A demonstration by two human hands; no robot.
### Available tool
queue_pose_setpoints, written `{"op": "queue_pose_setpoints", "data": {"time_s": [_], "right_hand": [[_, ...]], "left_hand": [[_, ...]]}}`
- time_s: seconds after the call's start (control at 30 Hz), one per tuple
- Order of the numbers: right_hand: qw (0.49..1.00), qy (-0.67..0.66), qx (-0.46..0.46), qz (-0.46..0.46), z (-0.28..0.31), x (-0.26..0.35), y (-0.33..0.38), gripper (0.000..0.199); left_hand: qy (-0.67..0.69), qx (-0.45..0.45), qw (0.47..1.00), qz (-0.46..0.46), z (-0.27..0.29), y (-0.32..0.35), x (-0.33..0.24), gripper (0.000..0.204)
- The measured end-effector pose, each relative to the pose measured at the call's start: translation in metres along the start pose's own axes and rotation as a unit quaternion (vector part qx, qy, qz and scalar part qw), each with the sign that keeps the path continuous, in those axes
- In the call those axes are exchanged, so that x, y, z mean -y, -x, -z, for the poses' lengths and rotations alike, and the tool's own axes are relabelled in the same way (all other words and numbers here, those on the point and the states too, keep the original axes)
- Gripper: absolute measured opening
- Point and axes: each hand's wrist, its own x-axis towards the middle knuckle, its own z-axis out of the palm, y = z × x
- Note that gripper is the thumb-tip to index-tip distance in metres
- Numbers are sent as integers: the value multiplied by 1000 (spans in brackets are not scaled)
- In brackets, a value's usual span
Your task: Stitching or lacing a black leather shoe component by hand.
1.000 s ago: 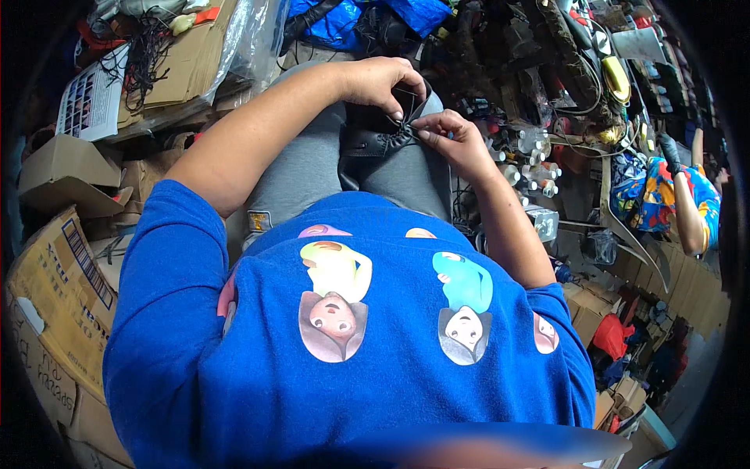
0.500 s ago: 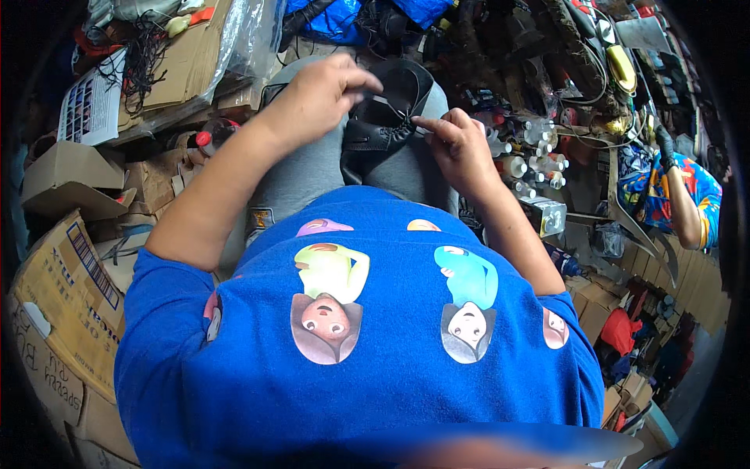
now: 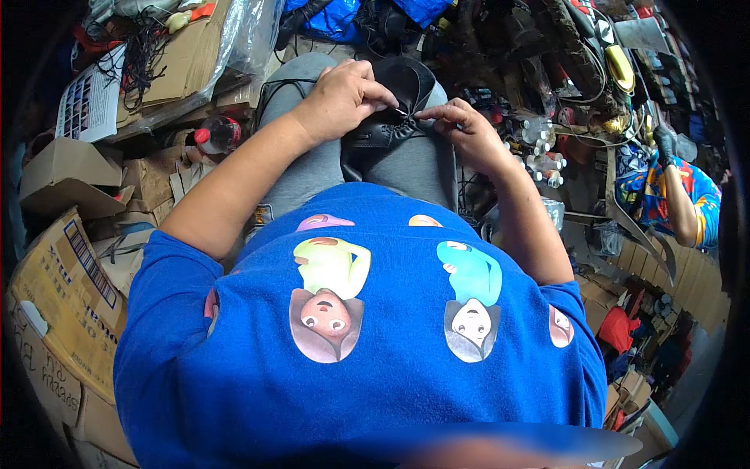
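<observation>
A black leather shoe [image 3: 373, 136] rests across my lap, its opening facing away from me and gathered stitching or lacing along its middle. My left hand [image 3: 344, 98] is above its left side, thumb and forefinger pinched together at the gathered part. A thin, pale sliver shows by those fingertips, too small to name. From the right, my right hand [image 3: 466, 129] comes to the same spot, forefinger stretched to the shoe's edge and the other fingers curled. What it grips, if anything, is hidden. Over my left knee runs a thin black cord [image 3: 283, 83].
Cardboard boxes [image 3: 66, 176] and a red-capped bottle [image 3: 219, 134] stand on the left. Several clear bottles [image 3: 547, 164] lie at my right. Farther right is another person's arm [image 3: 681, 205] with a dark-gloved hand [image 3: 666, 141]. Blue plastic sheeting [image 3: 332, 19] lies beyond my knees.
My left hand has come down and right, from above the shoe to its gathered part. My right hand has shifted slightly but keeps its forefinger by the shoe.
</observation>
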Motion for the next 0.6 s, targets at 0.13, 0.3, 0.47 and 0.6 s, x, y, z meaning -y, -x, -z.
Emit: {"op": "queue_pose_setpoints", "data": {"time_s": [0.13, 0.3, 0.47, 0.6], "right_hand": [[1000, 2, 13, 9, 2, -2, -5, 36], [1000, 0, 8, 8, 2, -2, -6, 36], [1000, 1, -7, -2, -1, 1, -2, 36], [1000, 11, -6, -6, 1, -1, -3, 32]], "left_hand": [[-16, 6, 1000, -5, 0, 1, 2, 18], [14, 3, 1000, 14, -1, 0, 7, 18], [4, 16, 1000, 10, 0, 3, 6, 18], [-12, 44, 999, 9, 2, 1, 1, 18]]}}
